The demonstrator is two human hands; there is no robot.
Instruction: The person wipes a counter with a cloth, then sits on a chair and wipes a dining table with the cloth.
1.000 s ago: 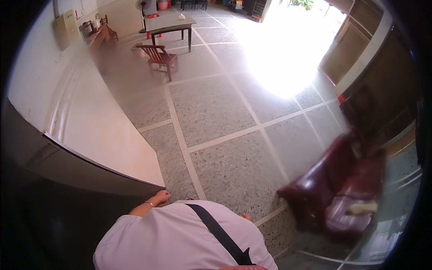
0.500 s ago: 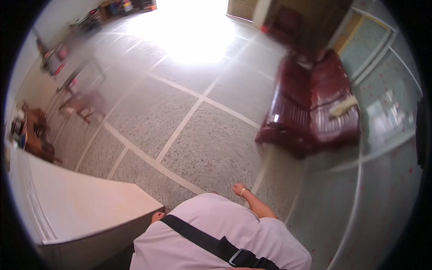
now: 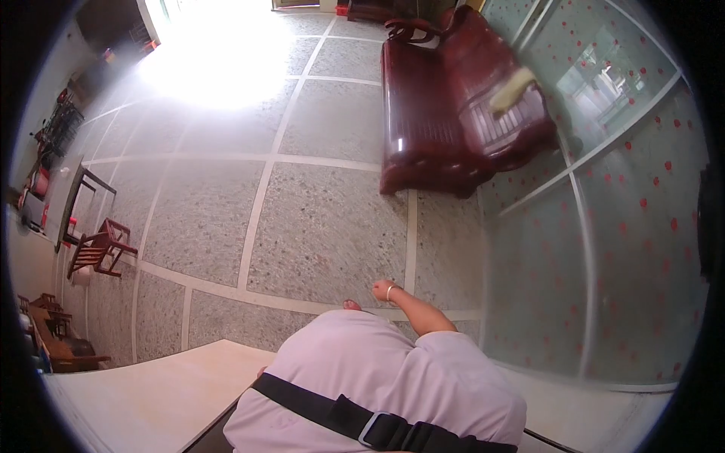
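My right hand (image 3: 382,291) is in front of my body over the speckled floor (image 3: 325,226), with the fingers curled closed and nothing visible in them. A pale bracelet (image 3: 390,293) circles that wrist. Only a sliver of my left hand (image 3: 262,371) shows at the left side of my light shirt (image 3: 362,370), near the edge of a pale panel (image 3: 166,389); its fingers are hidden. Across the shirt runs a black strap (image 3: 317,408) with a buckle. The tip of a foot (image 3: 352,304) peeks out below my belly.
A dark red wooden bench (image 3: 430,106) with a yellowish cloth (image 3: 512,90) on it stands ahead to the right. Frosted glass panels (image 3: 642,226) with red dots line the right side. On the left are a wooden chair (image 3: 103,248) and a table (image 3: 69,200). Bright light floods the far doorway.
My view has turned to the right and moved forward. The bench now lies nearer the middle, and the pale panel at left has dropped lower. My right hand stays closed.
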